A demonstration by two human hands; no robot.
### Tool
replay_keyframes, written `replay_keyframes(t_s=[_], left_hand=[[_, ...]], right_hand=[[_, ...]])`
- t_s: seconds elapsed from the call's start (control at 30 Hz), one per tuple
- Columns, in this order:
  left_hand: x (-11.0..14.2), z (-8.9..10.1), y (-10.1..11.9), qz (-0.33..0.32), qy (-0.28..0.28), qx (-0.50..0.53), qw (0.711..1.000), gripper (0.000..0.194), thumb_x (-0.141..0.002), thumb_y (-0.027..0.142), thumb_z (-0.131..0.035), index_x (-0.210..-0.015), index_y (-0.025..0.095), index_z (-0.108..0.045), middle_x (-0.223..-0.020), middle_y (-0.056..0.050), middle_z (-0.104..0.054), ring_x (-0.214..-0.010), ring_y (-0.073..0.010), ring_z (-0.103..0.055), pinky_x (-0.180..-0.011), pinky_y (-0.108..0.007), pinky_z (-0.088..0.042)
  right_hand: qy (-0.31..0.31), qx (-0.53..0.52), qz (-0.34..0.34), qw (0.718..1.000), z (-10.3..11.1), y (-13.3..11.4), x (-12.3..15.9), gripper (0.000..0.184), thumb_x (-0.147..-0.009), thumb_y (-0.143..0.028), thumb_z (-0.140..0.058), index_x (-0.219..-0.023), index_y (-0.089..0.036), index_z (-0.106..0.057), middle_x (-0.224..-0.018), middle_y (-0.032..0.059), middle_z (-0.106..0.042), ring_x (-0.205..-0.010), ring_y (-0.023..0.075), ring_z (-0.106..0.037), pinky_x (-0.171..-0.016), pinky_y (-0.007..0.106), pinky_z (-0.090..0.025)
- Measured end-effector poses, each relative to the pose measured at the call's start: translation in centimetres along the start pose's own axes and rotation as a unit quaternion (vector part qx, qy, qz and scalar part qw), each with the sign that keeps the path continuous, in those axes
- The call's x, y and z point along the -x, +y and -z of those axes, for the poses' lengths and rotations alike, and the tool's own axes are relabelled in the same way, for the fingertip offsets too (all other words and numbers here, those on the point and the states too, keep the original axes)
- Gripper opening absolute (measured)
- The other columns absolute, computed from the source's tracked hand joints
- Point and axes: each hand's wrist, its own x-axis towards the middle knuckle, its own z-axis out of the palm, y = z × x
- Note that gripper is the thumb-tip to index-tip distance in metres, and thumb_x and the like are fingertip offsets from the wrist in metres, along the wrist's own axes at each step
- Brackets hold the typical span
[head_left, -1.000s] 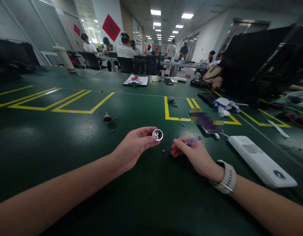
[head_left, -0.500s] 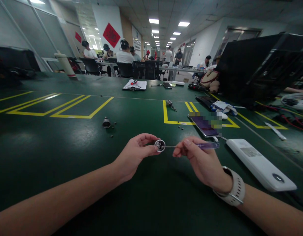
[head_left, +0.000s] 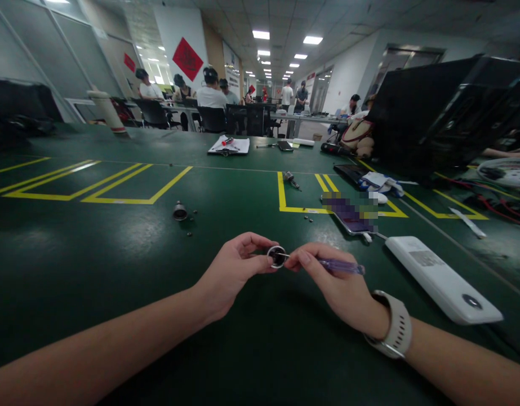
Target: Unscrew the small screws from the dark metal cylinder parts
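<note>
Between thumb and fingers, my left hand (head_left: 238, 262) pinches a small round metal ring-shaped part (head_left: 276, 257) with a pale rim and dark inside, its opening turned toward me. My right hand (head_left: 333, 282) grips a screwdriver (head_left: 342, 266) with a clear purple handle. The thin shaft points left and its tip is inside the ring's opening; what the tip touches is too small to make out. On the table to the left lies a dark metal cup-shaped part (head_left: 180, 211), with several tiny pieces near it. Another small metal part (head_left: 290, 180) lies farther off, inside yellow tape.
A white power bank (head_left: 443, 279) lies at the right, cabled toward a phone (head_left: 348, 217). Beyond are a cloth (head_left: 380, 183), a clipboard (head_left: 229, 145) with paper, and a large black case (head_left: 445, 107). Several people sit or stand in the background.
My right hand has moved left, closer to my left hand, and the screwdriver's tip now reaches into the ring at a steeper slant. The view has shifted slightly.
</note>
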Motion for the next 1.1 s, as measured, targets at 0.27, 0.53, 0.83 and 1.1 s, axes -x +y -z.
replay_keyframes(t_s=[0.27, 0.53, 0.83, 1.1], left_hand=[[0.16, -0.26, 0.06, -0.022, 0.021, -0.030, 0.999, 0.016, -0.068, 0.010, -0.065, -0.083, 0.015, -0.060, -0.087, -0.004, -0.069, -0.080, -0.0148, -0.063, -0.073, -0.028, -0.050], [0.09, -0.03, 0.01, -0.008, 0.005, -0.001, 1.000, 0.018, -0.070, 0.011, -0.062, -0.087, 0.016, -0.062, -0.091, -0.004, -0.069, -0.085, -0.0175, -0.063, -0.080, -0.034, -0.049], [0.24, -0.21, 0.23, -0.027, -0.004, -0.001, 1.000, 0.018, -0.069, 0.009, -0.061, -0.087, 0.015, -0.061, -0.090, -0.004, -0.068, -0.084, -0.0168, -0.063, -0.079, -0.033, -0.049], [0.37, -0.28, 0.23, -0.030, 0.005, -0.002, 1.000, 0.018, -0.069, 0.008, -0.061, -0.085, 0.016, -0.061, -0.092, -0.004, -0.068, -0.085, -0.0166, -0.063, -0.077, -0.030, -0.049]], right_hand=[[-0.015, 0.010, 0.003, 1.000, -0.09, -0.25, 0.17, 0.020, -0.087, -0.028, -0.050, -0.082, -0.017, -0.066, -0.078, 0.0038, -0.067, -0.073, 0.0158, -0.062, -0.065, 0.029, -0.050], [-0.008, -0.008, -0.001, 1.000, 0.25, -0.68, 0.31, 0.023, -0.088, -0.028, -0.049, -0.076, -0.018, -0.066, -0.074, 0.0036, -0.067, -0.070, 0.0159, -0.062, -0.065, 0.030, -0.050], [-0.003, -0.022, -0.022, 1.000, 0.23, -0.65, 0.27, 0.023, -0.087, -0.030, -0.050, -0.076, -0.017, -0.066, -0.073, 0.0039, -0.066, -0.070, 0.0160, -0.061, -0.066, 0.030, -0.049], [0.002, -0.037, -0.014, 0.999, 0.24, -0.36, 0.28, 0.023, -0.087, -0.031, -0.050, -0.078, -0.018, -0.066, -0.075, 0.0038, -0.067, -0.071, 0.0161, -0.061, -0.066, 0.031, -0.050]])
